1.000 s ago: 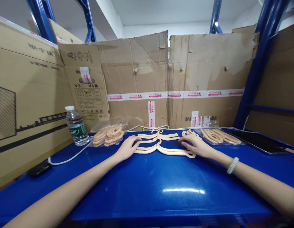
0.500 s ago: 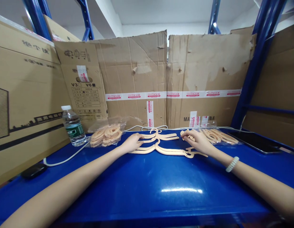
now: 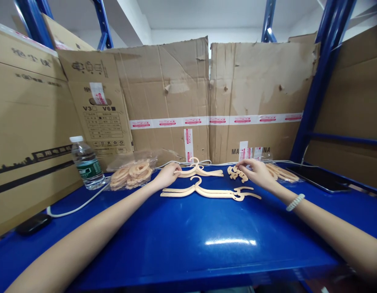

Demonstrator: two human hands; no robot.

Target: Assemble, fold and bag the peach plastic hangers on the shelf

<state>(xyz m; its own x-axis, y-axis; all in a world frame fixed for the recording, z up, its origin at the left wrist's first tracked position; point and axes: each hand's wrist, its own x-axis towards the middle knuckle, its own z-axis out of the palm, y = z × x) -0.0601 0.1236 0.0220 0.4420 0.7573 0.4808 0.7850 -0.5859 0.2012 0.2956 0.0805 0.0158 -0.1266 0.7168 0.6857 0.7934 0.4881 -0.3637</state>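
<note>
Peach plastic hangers lie on the blue shelf top (image 3: 188, 236). The nearer hanger (image 3: 206, 191) rests flat by itself. My left hand (image 3: 167, 175) is curled on the left end of the farther hanger (image 3: 200, 171), fingers closed over its arm. My right hand (image 3: 256, 172) reaches to a small pile of peach clips (image 3: 235, 173) beside that hanger, its fingers pinched on them. A white bead bracelet (image 3: 295, 202) sits on my right wrist.
A clear bag of peach rings (image 3: 131, 173) and a water bottle (image 3: 84, 162) stand at the left. Another bag of hangers (image 3: 281, 171) and a dark tablet (image 3: 321, 177) lie at the right. Cardboard boxes (image 3: 176, 97) wall the back; a white cable (image 3: 75, 206) and black device (image 3: 32, 224) lie left.
Both hands have moved away from the nearer hanger toward the back. The left now grips the farther hanger; the right has gone to the clip pile.
</note>
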